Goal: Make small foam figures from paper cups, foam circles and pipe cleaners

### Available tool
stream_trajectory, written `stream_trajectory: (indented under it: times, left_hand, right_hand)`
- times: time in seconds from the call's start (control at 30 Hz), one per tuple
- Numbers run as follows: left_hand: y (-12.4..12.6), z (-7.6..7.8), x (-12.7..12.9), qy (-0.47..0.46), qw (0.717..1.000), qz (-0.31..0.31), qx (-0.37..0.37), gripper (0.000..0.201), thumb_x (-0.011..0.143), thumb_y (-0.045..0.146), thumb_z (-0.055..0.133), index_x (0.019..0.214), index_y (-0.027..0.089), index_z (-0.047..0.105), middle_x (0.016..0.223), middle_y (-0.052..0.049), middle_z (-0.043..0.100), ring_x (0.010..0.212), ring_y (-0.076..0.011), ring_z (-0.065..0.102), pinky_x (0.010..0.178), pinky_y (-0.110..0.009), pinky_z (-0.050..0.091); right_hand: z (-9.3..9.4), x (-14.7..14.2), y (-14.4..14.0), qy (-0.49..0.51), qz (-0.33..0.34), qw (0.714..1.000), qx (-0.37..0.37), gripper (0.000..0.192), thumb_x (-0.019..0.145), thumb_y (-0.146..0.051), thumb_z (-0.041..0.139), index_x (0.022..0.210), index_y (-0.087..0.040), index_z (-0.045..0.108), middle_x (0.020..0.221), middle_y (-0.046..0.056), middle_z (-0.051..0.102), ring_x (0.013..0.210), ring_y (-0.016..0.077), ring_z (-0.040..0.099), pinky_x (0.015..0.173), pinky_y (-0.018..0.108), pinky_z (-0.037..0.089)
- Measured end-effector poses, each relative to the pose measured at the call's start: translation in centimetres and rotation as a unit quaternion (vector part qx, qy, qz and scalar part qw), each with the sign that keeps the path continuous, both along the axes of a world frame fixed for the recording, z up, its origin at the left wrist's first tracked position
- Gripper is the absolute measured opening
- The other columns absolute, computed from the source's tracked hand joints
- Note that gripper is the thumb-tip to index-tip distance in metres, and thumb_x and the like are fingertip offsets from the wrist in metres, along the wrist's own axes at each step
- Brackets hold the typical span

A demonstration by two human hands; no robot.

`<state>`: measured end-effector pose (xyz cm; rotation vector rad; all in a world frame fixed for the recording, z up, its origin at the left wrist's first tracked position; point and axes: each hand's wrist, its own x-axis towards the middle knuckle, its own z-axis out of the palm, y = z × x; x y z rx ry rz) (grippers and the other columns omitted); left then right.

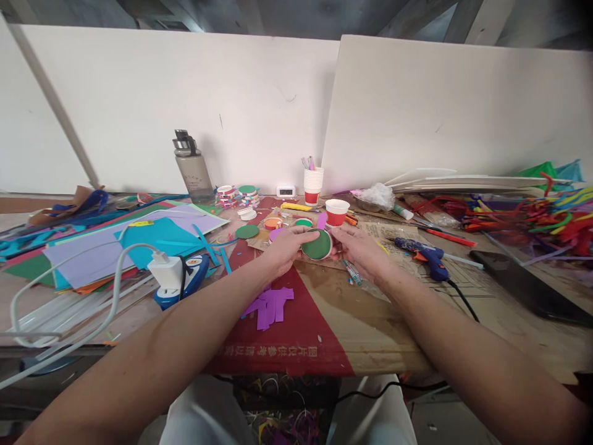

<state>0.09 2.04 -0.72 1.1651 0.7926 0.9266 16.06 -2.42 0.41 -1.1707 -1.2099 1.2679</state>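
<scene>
Both hands hold one small paper cup covered with a green paper disc (pixel 317 244), above the middle of the table. My left hand (pixel 285 245) grips its left side with thumb on top. On the right side, my right hand (pixel 356 247) pinches its rim. Just behind stands a red and white paper cup (pixel 336 212). A loose green disc (pixel 247 232) and more covered cups (pixel 273 223) lie to the left of the held cup. Purple paper scraps (pixel 270 305) lie under my left forearm.
Coloured paper sheets (pixel 115 244) and a white charger on a power strip (pixel 173 278) fill the left. A blue glue gun (pixel 428 254), a dark phone (pixel 528 287) and pipe cleaners (pixel 537 216) lie right. A water bottle (pixel 192 168) and stacked cups (pixel 313 183) stand at the back.
</scene>
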Motion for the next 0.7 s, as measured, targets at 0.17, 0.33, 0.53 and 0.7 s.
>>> stream_trajectory:
  times: [0.17,0.33,0.53,0.7]
  left_hand:
    - [0.7,-0.1,-0.4,-0.058,0.997,-0.009,0.041,0.035,0.057,0.035,0.087,0.080,0.014,0.072,0.079,-0.004,0.070,0.069,-0.0117,0.061,0.066,-0.025,0.048]
    - [0.8,0.3,-0.5,-0.090,0.995,0.025,0.021,0.032,0.059,0.030,0.086,0.084,0.014,0.073,0.087,-0.005,0.072,0.076,-0.0137,0.063,0.069,-0.025,0.051]
    - [1.3,1.2,-0.9,0.009,0.986,0.152,-0.061,0.012,0.073,0.024,0.073,0.074,0.013,0.067,0.070,-0.004,0.067,0.051,-0.0106,0.055,0.040,-0.020,0.039]
    - [2.4,1.3,-1.6,0.041,0.979,0.182,-0.080,0.011,0.080,0.020,0.062,0.072,0.014,0.061,0.060,-0.001,0.059,0.042,-0.0079,0.046,0.035,-0.019,0.031]
  right_hand:
    - [-0.1,0.1,0.1,-0.010,-0.002,0.999,0.031,0.026,0.073,-0.043,0.070,0.075,-0.019,0.062,0.064,-0.002,0.058,0.059,0.0112,0.051,0.057,0.024,0.046]
    - [-0.3,0.4,0.3,-0.031,-0.029,0.998,0.044,0.026,0.074,-0.042,0.068,0.075,-0.017,0.063,0.073,0.001,0.060,0.061,0.0097,0.052,0.054,0.022,0.045]
    - [0.1,0.4,0.1,-0.068,-0.037,0.997,0.031,0.018,0.077,-0.034,0.062,0.076,-0.016,0.064,0.068,-0.001,0.059,0.055,0.0074,0.049,0.049,0.020,0.041]
    - [0.4,0.3,-0.1,-0.113,-0.038,0.992,0.036,0.017,0.081,-0.031,0.054,0.076,-0.017,0.063,0.068,-0.001,0.059,0.054,0.0085,0.050,0.050,0.022,0.039]
